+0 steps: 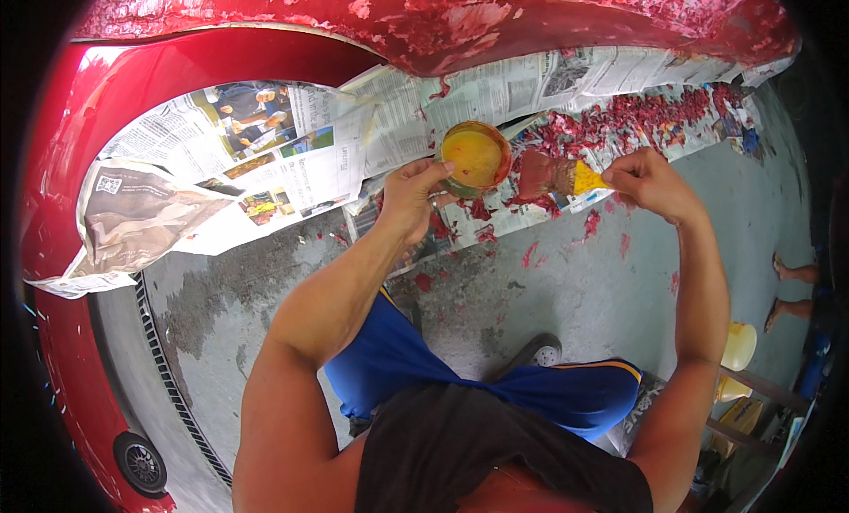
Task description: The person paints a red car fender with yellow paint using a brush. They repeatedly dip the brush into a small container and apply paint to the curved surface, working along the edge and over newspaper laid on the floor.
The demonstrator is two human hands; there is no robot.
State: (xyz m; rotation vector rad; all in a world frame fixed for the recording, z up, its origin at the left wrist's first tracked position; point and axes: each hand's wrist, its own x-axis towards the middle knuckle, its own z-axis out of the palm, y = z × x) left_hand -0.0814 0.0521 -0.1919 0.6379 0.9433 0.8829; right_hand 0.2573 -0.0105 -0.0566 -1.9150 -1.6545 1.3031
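Note:
My left hand [409, 197] grips a small round container [476, 157] by its near left side, thumb over the rim. Yellowish liquid shows inside it, and its rim is smeared red. Just to its right, my right hand [656, 187] pinches the yellow handle of a wide paintbrush [566, 176] between thumb and fingers. The brush's reddish-brown bristles point left toward the container, with a small gap between them. Beyond both hands stands a red car panel [566, 22] with wrinkled, peeling paint and pale patches.
Newspaper sheets [345, 150] cover the car's lower side and wheel area. Red paint flakes [619, 119] lie on the newspaper and on the grey floor [460, 310]. A floor grate [172, 371] runs at left. Yellow containers [738, 347] stand at right, near another person's bare feet [793, 274].

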